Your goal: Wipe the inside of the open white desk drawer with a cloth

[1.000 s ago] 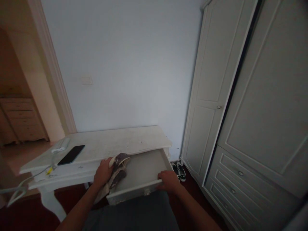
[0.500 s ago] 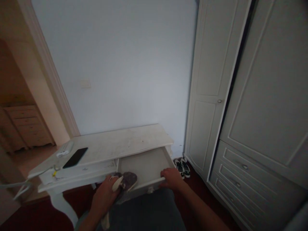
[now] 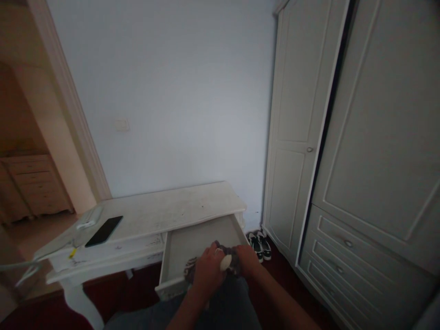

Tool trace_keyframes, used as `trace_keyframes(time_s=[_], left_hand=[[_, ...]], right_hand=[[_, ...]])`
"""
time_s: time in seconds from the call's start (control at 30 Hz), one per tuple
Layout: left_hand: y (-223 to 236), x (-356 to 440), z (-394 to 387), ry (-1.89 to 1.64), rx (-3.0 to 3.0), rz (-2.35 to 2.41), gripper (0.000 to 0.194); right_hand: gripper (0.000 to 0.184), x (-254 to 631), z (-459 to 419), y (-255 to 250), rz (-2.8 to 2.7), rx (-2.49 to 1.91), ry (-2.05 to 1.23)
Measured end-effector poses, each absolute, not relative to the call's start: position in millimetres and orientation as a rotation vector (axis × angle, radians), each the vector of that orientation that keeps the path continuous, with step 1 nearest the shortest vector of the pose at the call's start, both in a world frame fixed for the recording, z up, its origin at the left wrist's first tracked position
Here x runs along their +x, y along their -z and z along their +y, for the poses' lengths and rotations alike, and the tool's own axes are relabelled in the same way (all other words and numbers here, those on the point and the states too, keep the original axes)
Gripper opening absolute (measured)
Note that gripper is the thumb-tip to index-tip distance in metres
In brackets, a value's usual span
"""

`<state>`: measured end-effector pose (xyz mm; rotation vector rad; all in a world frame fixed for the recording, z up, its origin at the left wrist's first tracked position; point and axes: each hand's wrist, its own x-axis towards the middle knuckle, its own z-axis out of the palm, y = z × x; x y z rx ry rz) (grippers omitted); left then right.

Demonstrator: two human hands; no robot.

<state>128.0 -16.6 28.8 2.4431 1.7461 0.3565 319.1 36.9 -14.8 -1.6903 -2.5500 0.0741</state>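
Observation:
A white drawer (image 3: 165, 262) stands pulled out of a white desk (image 3: 168, 201). My left hand (image 3: 208, 270), with a ring on one finger, is closed around a soft, patterned grey cloth (image 3: 231, 259) with a pale cream part. It presses the cloth against the right half of the drawer's front edge. My right hand (image 3: 246, 260) is closed at the drawer's front right corner, right beside the cloth. Its fingertips are partly hidden behind the cloth.
A dark phone (image 3: 104, 231) and a small white device (image 3: 90, 219) lie on the desk's left end. Black-and-white shoes (image 3: 260, 246) stand on the red floor between desk and wardrobe (image 3: 292, 183). A doorway opens at the left.
My left hand has carried the cloth rightward along the drawer's front edge, from its left part up against my right hand. My right hand has stayed at the drawer's right corner.

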Motion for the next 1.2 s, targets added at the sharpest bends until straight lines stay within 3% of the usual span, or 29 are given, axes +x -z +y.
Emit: trace_keyframes(time_s=[0.17, 0.37, 0.6, 0.97, 1.2], left_hand=[[-13.2, 113.5, -21.9, -0.406, 2.471, 1.733, 0.035], [-0.1, 9.9, -29.5, -0.393, 2.290, 2.094, 0.045], [-12.2, -38.4, 6.1, -0.498, 2.231, 2.064, 0.033], [-18.1, -73.7, 75.6, -0.911, 1.965, 2.204, 0.046], [-6.9, -96.9, 72.9, -0.929, 1.763, 2.106, 0.044]], right_hand=[[0.031, 319.4, 34.2, 13.6, -2.558, -1.668, -0.050], [0.055, 320.2, 33.6, 13.8, -2.597, -1.602, -0.078], [0.057, 321.7, 36.3, 19.4, -2.599, -1.592, -0.068], [0.058, 320.9, 36.8, 17.5, -2.628, -1.597, -0.084], [0.058, 321.5, 34.4, 15.0, -2.627, -1.581, -0.085]])
